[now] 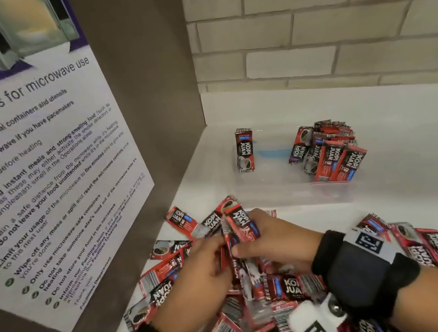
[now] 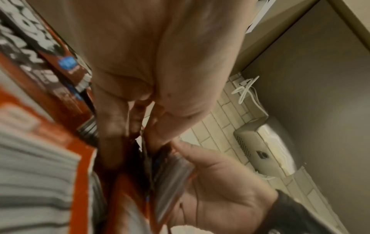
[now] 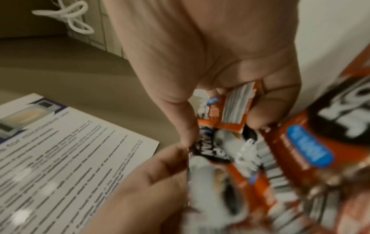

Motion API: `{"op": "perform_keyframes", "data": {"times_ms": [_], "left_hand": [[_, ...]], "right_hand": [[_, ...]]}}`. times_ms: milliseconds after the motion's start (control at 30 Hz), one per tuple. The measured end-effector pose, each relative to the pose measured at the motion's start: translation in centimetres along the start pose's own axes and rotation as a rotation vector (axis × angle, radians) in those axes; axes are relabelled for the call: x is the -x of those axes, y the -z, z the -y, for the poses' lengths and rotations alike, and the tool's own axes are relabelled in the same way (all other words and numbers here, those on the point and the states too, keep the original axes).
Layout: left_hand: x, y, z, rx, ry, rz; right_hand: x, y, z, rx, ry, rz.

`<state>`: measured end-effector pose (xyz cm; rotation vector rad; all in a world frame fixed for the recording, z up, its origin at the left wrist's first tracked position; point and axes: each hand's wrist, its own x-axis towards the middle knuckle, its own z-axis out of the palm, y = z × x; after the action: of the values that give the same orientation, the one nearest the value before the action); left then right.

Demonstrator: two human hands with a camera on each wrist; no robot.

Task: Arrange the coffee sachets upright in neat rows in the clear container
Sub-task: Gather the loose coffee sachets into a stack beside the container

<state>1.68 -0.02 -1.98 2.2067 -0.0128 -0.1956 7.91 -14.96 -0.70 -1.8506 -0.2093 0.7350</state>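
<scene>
1. Your head view is evenly and brightly lit; the microwave poster [image 1: 43,168] reads sharp, its lines bending toward the frame edge.
2. Right of the poster, the loose sachets [image 1: 271,285] show slight motion blur.
3. Both wrist views are dimmer, warm-tinted and heavily blurred.

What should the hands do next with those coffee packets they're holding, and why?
Probably carry the bunch of sachets over to the clear container and stand them up there. Both the left hand and right hand already pinch that bunch above the loose pile, and the container has bare floor between its lone upright sachet and the leaning cluster.
</scene>
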Motion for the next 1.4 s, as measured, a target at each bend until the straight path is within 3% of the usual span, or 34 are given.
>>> {"op": "perform_keyframes", "data": {"times_ms": [67,233,367,500,567,700,867,1100,1267,1400], "left_hand": [[-0.4,0.1,-0.3,0.010,-0.011,-0.049],[-1.0,0.5,0.4,0.220,-0.043,-0.160],[-1.7,1.0,0.4,0.270,-0.146,-0.277],[-2.3,1.7,-0.6,0.119,-0.291,-0.492],[-2.6,1.7,-0.7,0.126,-0.321,-0.535],[-2.5,0.8,-0.7,0.365,-0.176,-0.417],[-3.3,-0.4,0.5,0.206,-0.133,-0.234],[-3.4,-0.4,0.7,0.241,-0.126,-0.270],[-3.3,-0.2,0.7,0.249,-0.089,-0.353],[-3.2,-0.2,0.9,0.242,-0.040,-0.307]], "right_hand": [[-0.3,-0.4,0.3,0.003,0.052,-0.006],[-1.5,-1.0,0.3,-0.289,0.103,-0.026],[-2.1,-0.8,1.5,-0.211,0.269,-0.065],[-2.5,-0.3,3.3,-0.206,0.454,-0.145],[-2.8,-0.4,3.4,-0.132,0.513,-0.170],[-3.1,-0.8,1.5,0.027,0.467,-0.152],[-3.5,-0.9,0.4,0.104,0.350,-0.008],[-2.6,-0.4,1.0,0.008,0.250,0.161],[-2.9,-0.8,0.5,0.168,0.363,-0.041],[-3.4,-0.8,0.2,0.194,0.363,-0.130]]}}
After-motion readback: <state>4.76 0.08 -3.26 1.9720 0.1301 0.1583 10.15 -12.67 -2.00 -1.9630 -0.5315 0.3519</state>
